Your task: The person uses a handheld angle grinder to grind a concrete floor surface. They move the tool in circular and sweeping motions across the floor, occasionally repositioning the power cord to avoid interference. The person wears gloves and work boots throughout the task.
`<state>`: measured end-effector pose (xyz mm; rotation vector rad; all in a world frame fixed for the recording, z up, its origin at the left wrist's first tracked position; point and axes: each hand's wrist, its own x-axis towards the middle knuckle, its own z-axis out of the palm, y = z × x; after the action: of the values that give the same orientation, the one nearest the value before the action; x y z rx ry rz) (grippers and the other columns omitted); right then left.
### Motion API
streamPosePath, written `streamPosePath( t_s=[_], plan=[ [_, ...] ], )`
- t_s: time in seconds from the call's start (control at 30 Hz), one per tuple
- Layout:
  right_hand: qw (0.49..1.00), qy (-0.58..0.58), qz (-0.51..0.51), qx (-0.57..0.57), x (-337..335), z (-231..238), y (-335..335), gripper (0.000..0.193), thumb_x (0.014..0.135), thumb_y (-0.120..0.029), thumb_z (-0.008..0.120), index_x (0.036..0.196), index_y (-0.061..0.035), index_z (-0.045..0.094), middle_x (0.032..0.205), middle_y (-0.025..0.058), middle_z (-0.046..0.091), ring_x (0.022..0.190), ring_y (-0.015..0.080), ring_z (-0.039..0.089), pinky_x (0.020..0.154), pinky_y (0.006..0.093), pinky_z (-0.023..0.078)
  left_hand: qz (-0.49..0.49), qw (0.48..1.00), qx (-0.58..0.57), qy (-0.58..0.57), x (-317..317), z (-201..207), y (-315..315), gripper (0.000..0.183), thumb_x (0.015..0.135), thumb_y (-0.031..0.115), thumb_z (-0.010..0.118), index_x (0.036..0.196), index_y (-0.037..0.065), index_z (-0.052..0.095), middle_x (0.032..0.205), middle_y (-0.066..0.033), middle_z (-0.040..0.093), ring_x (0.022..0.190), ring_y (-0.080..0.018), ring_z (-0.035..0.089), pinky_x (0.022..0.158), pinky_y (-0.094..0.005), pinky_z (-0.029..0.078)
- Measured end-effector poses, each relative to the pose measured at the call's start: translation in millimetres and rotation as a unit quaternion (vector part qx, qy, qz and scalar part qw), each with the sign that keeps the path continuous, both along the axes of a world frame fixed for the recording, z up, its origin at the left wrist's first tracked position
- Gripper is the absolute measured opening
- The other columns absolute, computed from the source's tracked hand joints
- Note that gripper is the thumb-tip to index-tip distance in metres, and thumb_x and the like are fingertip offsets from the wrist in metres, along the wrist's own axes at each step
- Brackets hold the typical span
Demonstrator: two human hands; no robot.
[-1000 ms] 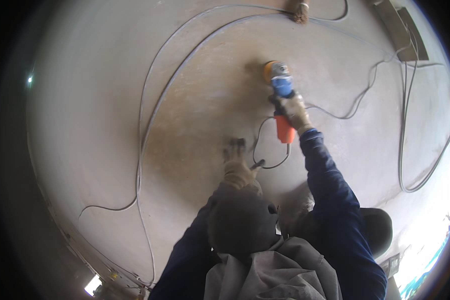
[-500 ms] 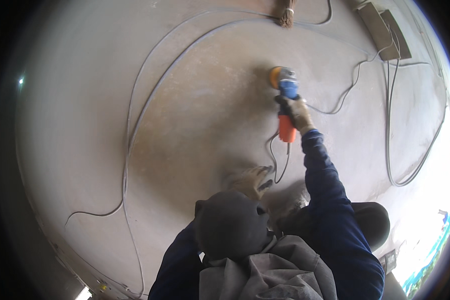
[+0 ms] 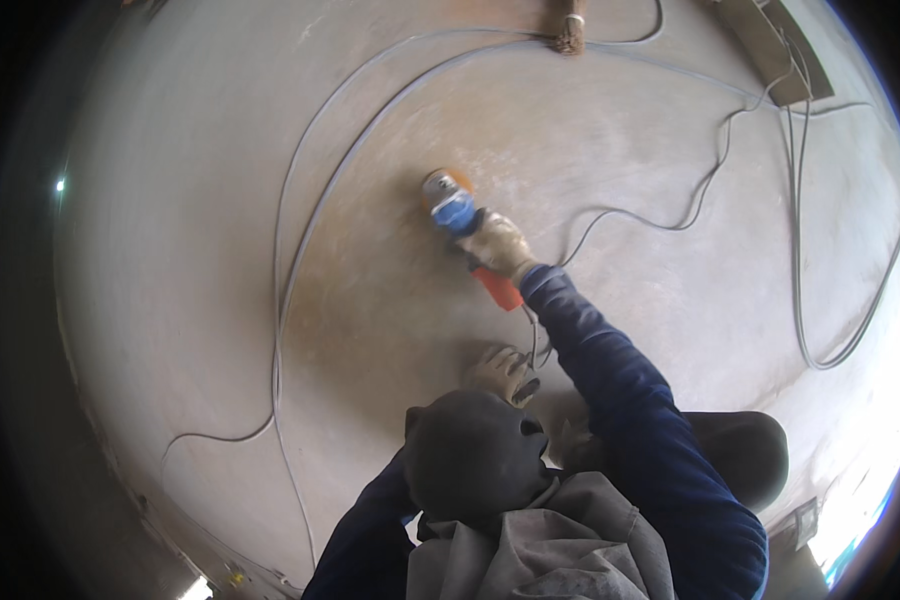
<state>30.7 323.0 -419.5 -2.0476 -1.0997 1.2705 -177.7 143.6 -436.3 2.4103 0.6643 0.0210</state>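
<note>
"Looking down from the head, where's the grinder [image 3: 453, 212] now?"

"Swung leftward across the floor [image 3: 370, 440], its body slanting, head up and to the left; the right hand [image 3: 500, 245] is wrapped firmly round it; so the work seems shifted onto the brownish patch [image 3: 355, 255]."

"And the left hand [image 3: 500, 375]?"

"Low, just beside the cord [image 3: 531, 328]; it's partly hidden; I can't tell whether it's empty or gripping anything."

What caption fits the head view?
Pale-gloved right hand holds a blue-and-orange grinder over a grey-brown floor.
</note>
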Motion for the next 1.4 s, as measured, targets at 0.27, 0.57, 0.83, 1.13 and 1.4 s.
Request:
streamPosePath(
  t_s=[0.27, 0.57, 0.83, 1.13, 1.4],
  plan=[
    [0.977, 0.106, -0.184, 0.024, 91, 1, 17, 0.038, 0.087, -0.032, 0.088, 0.097, 0.0022, 0.075, 0.079, 0.0104, 0.076, 0.063, 0.0184, 0.072, 0.062, 0.0372, 0.059, 0.059, 0.998, -0.004, -0.008, -5, 16, 1, 0.053, 0.097, 0.047, 0.071, 0.129, 0.004, 0.075, 0.137, -0.0154, 0.07, 0.14, -0.0331, 0.057, 0.124, -0.0544, 0.037],
    [0.991, 0.008, 0.115, -0.07, -47, 30, -41, 0.057, 0.086, -0.038, 0.081, 0.125, 0.0005, 0.068, 0.104, 0.0195, 0.079, 0.103, 0.0344, 0.079, 0.092, 0.0444, 0.061, 0.052, 0.999, 0.0, 0.013, -2, 2, -8, 0.045, 0.094, 0.043, 0.075, 0.118, 0.005, 0.078, 0.135, -0.0155, 0.069, 0.137, -0.0345, 0.055, 0.123, -0.0539, 0.038],
    [0.972, -0.11, 0.128, 0.165, -23, -37, -47, 0.053, 0.088, -0.039, 0.086, 0.118, 0.0006, 0.068, 0.096, 0.0197, 0.078, 0.092, 0.034, 0.079, 0.08, 0.0457, 0.062, 0.057, 0.998, -0.015, 0.028, 2, 20, -4, 0.045, 0.094, 0.043, 0.075, 0.12, 0.005, 0.078, 0.133, -0.017, 0.07, 0.139, -0.0355, 0.055, 0.123, -0.0548, 0.038],
    [0.991, 0.053, 0.017, 0.121, 4, -48, 0, 0.042, 0.087, -0.036, 0.085, 0.103, 0.0007, 0.074, 0.079, 0.0178, 0.077, 0.074, 0.0314, 0.079, 0.071, 0.0436, 0.062, 0.039, 0.998, -0.019, 0.034, -1, 4, -2, 0.054, 0.098, 0.046, 0.07, 0.135, 0.007, 0.074, 0.138, -0.0171, 0.07, 0.143, -0.0369, 0.054, 0.124, -0.055, 0.036],
    [0.987, -0.031, 0.156, -0.014, -53, 6, -27, 0.054, 0.083, -0.033, 0.085, 0.123, -0.0012, 0.071, 0.107, 0.02, 0.079, 0.097, 0.0309, 0.081, 0.082, 0.0413, 0.063, 0.04, 0.999, -0.006, 0.023, 6, 15, -4, 0.052, 0.098, 0.05, 0.069, 0.124, 0.005, 0.076, 0.129, -0.016, 0.073, 0.137, -0.0356, 0.058, 0.125, -0.0537, 0.035]
  ],
)
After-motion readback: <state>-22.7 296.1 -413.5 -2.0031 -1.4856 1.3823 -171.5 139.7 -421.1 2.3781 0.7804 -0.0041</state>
